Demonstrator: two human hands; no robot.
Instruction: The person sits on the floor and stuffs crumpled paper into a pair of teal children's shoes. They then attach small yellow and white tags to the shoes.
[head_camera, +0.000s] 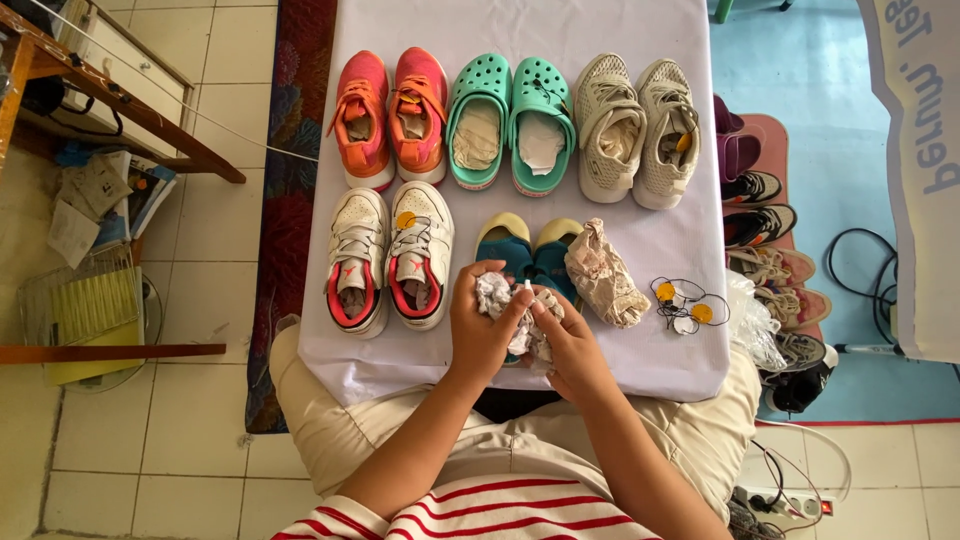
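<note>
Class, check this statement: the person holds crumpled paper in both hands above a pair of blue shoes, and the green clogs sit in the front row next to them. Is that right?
Not quite. The head view shows the green clogs in the back row, between the pink-orange sneakers and the beige sneakers. The rest holds: the left hand and right hand hold crumpled paper above the blue shoes.

We held a crumpled wad of whitish paper (508, 312) between both hands, its creased folds bunched tight. It sat just above a pair of teal slip-on shoes with yellow toe caps (527, 250), which lay side by side, toes pointing away from us, on the white cloth. Whether the wad touched the shoes, we could not tell.
</note>
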